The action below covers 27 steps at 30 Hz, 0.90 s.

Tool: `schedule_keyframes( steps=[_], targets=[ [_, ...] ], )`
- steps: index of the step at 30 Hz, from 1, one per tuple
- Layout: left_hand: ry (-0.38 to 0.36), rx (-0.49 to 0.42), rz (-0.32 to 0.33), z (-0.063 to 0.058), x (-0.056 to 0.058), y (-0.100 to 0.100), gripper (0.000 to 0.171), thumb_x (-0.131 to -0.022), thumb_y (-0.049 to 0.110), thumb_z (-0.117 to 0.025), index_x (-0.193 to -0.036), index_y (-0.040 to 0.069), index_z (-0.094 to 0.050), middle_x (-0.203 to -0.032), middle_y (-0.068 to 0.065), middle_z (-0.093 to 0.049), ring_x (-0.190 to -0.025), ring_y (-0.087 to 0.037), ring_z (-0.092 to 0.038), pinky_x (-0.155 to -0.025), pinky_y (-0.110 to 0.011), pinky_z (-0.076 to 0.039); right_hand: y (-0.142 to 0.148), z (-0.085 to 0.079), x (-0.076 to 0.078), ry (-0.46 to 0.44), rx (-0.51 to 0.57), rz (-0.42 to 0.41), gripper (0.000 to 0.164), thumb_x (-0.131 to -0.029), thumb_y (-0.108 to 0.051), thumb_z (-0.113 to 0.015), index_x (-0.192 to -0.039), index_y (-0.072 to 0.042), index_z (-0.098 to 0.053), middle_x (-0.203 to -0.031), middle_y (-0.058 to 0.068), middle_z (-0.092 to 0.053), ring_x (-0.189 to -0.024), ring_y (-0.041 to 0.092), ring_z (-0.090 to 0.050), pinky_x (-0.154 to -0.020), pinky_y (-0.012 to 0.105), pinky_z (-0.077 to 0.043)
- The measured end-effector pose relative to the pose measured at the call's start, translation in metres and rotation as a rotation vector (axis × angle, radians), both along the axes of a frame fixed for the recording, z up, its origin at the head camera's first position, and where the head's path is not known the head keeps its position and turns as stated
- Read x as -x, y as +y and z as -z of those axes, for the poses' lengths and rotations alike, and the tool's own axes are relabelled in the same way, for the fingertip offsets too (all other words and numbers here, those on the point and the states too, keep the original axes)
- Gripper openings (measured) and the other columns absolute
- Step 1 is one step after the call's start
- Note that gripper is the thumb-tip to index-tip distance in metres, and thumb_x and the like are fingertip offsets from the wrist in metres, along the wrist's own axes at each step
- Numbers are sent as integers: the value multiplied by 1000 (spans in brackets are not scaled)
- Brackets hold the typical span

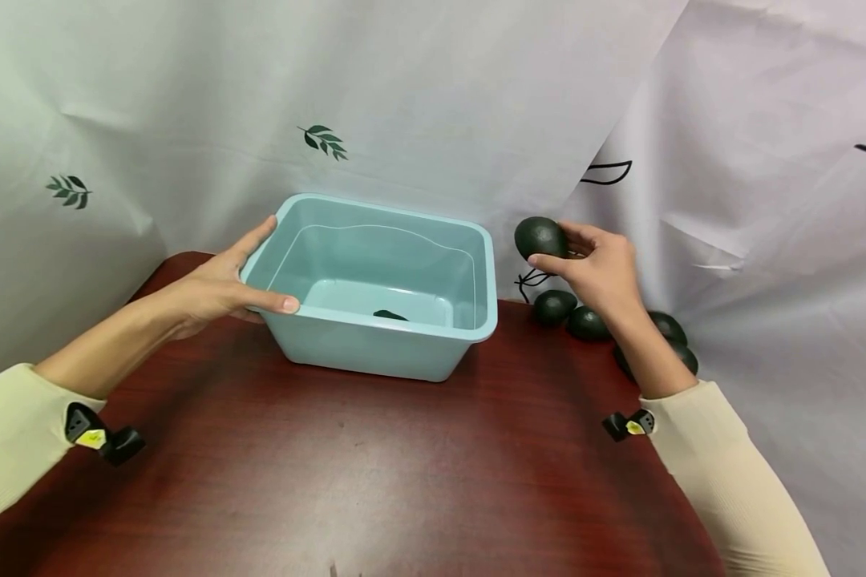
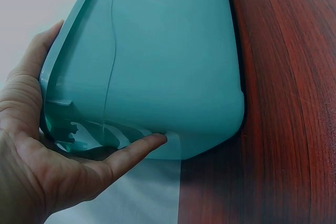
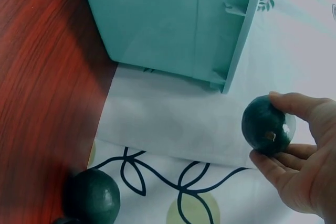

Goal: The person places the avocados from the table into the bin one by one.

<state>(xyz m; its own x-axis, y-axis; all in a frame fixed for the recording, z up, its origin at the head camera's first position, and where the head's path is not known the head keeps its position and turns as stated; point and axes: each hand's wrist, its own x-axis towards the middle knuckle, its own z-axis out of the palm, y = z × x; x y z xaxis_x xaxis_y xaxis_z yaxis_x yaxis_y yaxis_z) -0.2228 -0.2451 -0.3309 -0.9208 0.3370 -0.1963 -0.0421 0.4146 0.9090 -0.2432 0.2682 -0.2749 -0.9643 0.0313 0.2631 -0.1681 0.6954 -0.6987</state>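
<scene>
A dark green avocado [image 1: 540, 238] is pinched between the thumb and fingers of my right hand [image 1: 606, 264], raised just right of the basin's rim. In the right wrist view, the stem scar shows on this avocado [image 3: 266, 124]. The light blue-green plastic basin [image 1: 368, 349] stands upright on the table. My left hand [image 1: 212, 284] rests against its left end, thumb and fingers spread and fairly straight along the rim. The left wrist view shows one finger of that hand [image 2: 63, 177] stretched out under the rim. Inside the basin lies another avocado [image 1: 390, 315], mostly hidden by the front wall.
Several avocados [image 1: 554, 308] lie at the table's right edge, some partly behind my right forearm. The dark red wooden table [image 1: 375, 457] extends in front of the basin. A white cloth [image 1: 418, 104] with leaf prints hangs behind and at both sides.
</scene>
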Motion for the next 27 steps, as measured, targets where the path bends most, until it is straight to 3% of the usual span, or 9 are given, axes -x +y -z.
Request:
schedule_keyframes(
  steps=[5, 21, 27],
  targets=[
    [-1, -12, 1, 1, 0, 0, 134, -97, 23, -89, -178, 49, 15, -187, -16, -13, -158, -46, -38, -111, -72, -57, -5, -2, 4, 14, 11, -21, 75, -88, -39, -98, -152, -11, -72, -144, 14, -78, -131, 31, -78, -91, 12, -55],
    [-1, -34, 1, 1, 1, 0, 134, -97, 20, -88, -179, 48, 15, -186, -18, -13, -155, -46, -39, -106, -66, -61, -26, -11, 10, 27, 18, -47, 76, -85, -40, -101, -150, -14, -74, -142, 11, -80, -130, 27, -79, -92, 16, -58],
    [1, -44, 8, 2, 1, 1, 134, -97, 19, -88, -178, 48, 16, -187, -19, -10, -154, -48, -38, -104, -67, -62, -33, -13, 13, 38, 23, -68, 73, -86, -37, -100, -150, -14, -74, -142, 10, -80, -130, 26, -79, -105, 33, -64]
  ],
)
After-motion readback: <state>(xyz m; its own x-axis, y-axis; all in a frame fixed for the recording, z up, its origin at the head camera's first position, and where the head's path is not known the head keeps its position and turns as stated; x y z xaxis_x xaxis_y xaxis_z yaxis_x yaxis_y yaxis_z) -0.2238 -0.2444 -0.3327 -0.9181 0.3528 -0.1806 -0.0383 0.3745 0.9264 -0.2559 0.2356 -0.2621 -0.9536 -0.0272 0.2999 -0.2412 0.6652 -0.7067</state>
